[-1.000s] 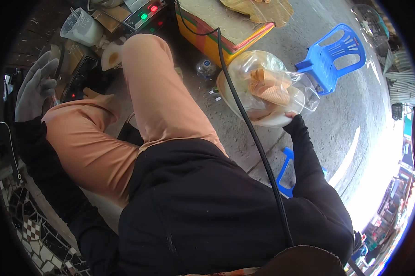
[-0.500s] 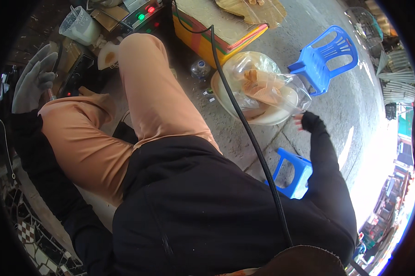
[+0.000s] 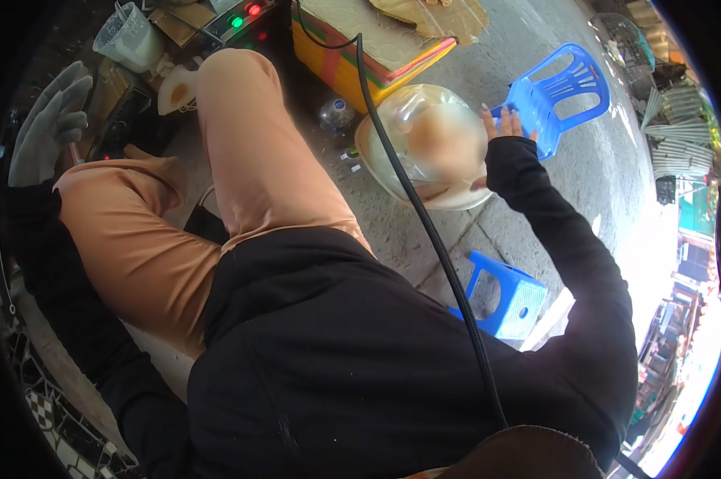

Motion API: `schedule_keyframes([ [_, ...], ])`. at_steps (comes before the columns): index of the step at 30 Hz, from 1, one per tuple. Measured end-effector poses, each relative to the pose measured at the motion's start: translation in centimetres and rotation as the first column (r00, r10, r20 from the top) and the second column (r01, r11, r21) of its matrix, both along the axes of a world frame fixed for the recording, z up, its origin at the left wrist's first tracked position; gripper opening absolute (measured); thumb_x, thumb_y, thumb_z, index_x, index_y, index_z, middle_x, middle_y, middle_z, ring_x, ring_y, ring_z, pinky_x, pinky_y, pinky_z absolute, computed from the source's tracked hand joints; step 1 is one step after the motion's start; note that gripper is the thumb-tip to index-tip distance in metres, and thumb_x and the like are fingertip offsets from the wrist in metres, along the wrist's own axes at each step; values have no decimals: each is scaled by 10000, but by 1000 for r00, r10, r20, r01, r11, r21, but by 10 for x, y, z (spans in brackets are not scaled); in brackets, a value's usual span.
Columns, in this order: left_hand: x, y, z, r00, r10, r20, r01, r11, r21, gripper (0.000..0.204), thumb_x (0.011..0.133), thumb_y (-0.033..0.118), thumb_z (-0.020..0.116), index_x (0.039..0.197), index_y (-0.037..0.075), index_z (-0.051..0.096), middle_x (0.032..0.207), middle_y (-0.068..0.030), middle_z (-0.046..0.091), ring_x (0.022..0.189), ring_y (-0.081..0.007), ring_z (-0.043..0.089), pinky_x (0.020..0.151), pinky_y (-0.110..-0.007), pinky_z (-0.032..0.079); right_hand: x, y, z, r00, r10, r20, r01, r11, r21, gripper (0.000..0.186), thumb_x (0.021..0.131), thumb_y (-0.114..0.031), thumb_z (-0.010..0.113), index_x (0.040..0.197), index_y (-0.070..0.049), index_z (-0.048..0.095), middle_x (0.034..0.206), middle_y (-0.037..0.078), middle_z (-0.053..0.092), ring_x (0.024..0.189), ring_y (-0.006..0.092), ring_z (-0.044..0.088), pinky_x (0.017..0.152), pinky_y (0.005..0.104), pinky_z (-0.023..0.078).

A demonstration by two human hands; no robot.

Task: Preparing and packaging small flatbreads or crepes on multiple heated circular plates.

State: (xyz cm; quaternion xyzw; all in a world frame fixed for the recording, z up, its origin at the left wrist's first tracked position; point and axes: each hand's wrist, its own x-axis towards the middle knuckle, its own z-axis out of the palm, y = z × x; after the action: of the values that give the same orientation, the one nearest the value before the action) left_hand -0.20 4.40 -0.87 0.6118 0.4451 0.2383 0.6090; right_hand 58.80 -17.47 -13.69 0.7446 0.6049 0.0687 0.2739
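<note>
My left hand, in a grey glove, is at the far left beside my bent knee. Some fingers are curled around something reddish that I cannot make out. My right hand, bare below a black sleeve, is raised with fingers spread at the right edge of a clear plastic bag, near the blue chair. The bag lies on a pale round tray; its tan contents are blurred.
A blue chair and blue stool stand on the concrete. A colourful box, plastic bottle, white bucket and equipment with lit lamps are ahead. A black cable crosses the view.
My right hand has left the tray's lower edge and risen toward the chair, its fingers spreading. The scene has shifted slightly left in view. My left hand is little changed.
</note>
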Motion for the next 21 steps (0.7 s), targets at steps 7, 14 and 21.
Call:
schedule_keyframes([
  [7, 16, -11, -3, 963, 268, 5, -268, 963, 10, 489, 988, 160, 414, 1448, 96, 262, 1391, -76, 443, 618, 4, 334, 537, -89, 301, 63, 6, -34, 986, -82, -142, 76, 996, -48, 729, 666, -318, 755, 1287, -96, 445, 1099, 172, 601, 971, 333, 577, 864, 357, 448],
  [14, 7, -16, 2, 959, 279, -54, -278, 960, 25, 484, 991, 177, 417, 1447, 113, 269, 1401, -37, 434, 627, 20, 335, 521, -76, 282, 76, 56, -9, 807, 542, -233, -540, 838, 79, 197, 685, -164, 665, 835, -59, 591, 813, 126, 608, 710, 323, 569, 673, 377, 491],
  [21, 3, 1, -7, 977, 209, -41, -210, 978, -2, 480, 989, 192, 426, 1443, 120, 284, 1389, -27, 441, 636, 23, 342, 528, -80, 281, 95, 77, 42, 703, 648, -294, -658, 749, 77, 111, 681, -121, 618, 741, -52, 555, 782, 129, 521, 733, 300, 501, 636, 400, 438],
])
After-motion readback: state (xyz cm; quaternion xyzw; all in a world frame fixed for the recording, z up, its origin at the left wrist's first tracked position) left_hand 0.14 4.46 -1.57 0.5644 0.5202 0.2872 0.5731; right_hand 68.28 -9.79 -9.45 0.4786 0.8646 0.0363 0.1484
